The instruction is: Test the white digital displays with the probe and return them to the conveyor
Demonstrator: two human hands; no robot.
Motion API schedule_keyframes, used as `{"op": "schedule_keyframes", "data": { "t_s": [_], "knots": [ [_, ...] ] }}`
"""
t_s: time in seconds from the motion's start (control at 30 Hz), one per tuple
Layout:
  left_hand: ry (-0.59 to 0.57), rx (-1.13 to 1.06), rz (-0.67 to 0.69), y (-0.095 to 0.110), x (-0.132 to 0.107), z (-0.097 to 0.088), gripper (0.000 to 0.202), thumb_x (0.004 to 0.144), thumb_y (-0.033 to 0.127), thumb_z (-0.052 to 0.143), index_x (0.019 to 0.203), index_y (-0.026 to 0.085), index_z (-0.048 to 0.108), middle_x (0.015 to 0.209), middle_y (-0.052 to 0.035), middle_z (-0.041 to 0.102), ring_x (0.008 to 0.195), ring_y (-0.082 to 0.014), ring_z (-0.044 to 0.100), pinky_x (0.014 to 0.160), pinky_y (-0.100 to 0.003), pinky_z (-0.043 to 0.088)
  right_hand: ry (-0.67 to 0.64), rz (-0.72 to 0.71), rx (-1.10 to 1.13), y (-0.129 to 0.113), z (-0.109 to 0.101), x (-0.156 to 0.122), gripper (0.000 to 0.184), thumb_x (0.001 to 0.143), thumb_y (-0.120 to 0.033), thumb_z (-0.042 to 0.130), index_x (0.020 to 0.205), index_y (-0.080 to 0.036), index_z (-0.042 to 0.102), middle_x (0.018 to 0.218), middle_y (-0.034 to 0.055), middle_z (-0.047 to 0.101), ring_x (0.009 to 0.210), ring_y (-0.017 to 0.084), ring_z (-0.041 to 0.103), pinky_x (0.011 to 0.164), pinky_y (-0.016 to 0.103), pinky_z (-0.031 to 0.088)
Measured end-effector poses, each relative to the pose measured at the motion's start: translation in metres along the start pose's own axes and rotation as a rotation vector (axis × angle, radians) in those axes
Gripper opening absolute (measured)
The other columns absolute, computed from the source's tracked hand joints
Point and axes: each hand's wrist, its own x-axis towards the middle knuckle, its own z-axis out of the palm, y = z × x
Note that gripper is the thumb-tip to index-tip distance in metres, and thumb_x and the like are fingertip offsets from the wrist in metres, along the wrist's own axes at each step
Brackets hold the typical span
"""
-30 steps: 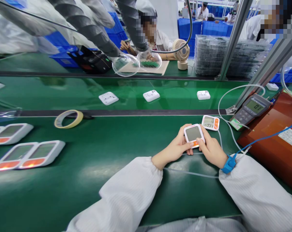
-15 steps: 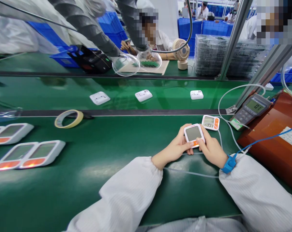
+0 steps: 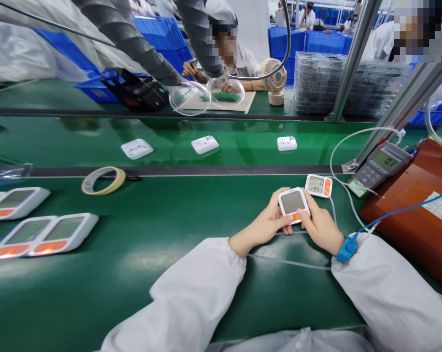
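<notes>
1. White and orange, a small device (image 3: 294,205) is being held by the person's two hands, a little above the green bench (image 3: 96,288); its grey screen is facing upward.
2. The left hand (image 3: 265,222) is closing its grip around the left side of this device, with the thumb lying near the lower edge and other fingers showing below it.
3. The right hand (image 3: 320,229) is also keeping a closed grip on it, from the right side; its thumb is resting at the orange button area. Whether it is pressing, I cannot tell.
4. Around the right wrist, a blue band (image 3: 347,248) is sitting, and a blue cord (image 3: 407,208) is running from it across the reddish-brown box (image 3: 396,230).
5. Just beyond the right hand, a second device (image 3: 318,186) is lying on the bench and is showing digits.
6. Near this one, a grey meter (image 3: 381,164) is leaning beside the box, and its display is also showing digits.
7. On the left part of the bench, similar devices (image 3: 61,230) are lying in two rows, and a tape roll (image 3: 103,181) is resting near the far edge.
8. Behind that edge, three white units (image 3: 205,144) are lying well apart on a green strip (image 3: 242,155).
9. Across from here, another person (image 3: 248,63) is sitting near a small fan (image 3: 275,80).
</notes>
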Motion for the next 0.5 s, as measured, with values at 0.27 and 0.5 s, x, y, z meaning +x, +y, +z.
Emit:
{"op": "schedule_keyframes", "data": {
  "t_s": [0.27,0.5],
  "knots": [
    [-0.009,0.015,0.005,0.0001,-0.0003,-0.0005,0.08,0.085,0.039,0.071,0.142,0.023,0.016,0.079,0.0032,0.06,0.057,-0.0107,0.058,0.058,-0.025,0.052,-0.009,0.004,-0.021,-0.0001,-0.0005,0.0002,0.065,0.098,-0.041,0.033,0.155,-0.011,0.023,0.071,0.0035,0.067,0.067,0.025,0.067,0.067,0.031,0.049],
    [-0.006,0.023,0.007,-0.0025,0.0014,-0.0022,0.081,0.085,0.04,0.07,0.142,0.024,0.015,0.079,0.003,0.06,0.057,-0.0109,0.059,0.059,-0.025,0.052,-0.028,-0.012,-0.026,0.0002,-0.001,0.0009,0.064,0.099,-0.04,0.032,0.155,-0.01,0.022,0.073,0.004,0.067,0.067,0.024,0.067,0.068,0.032,0.049]
  ]
}}
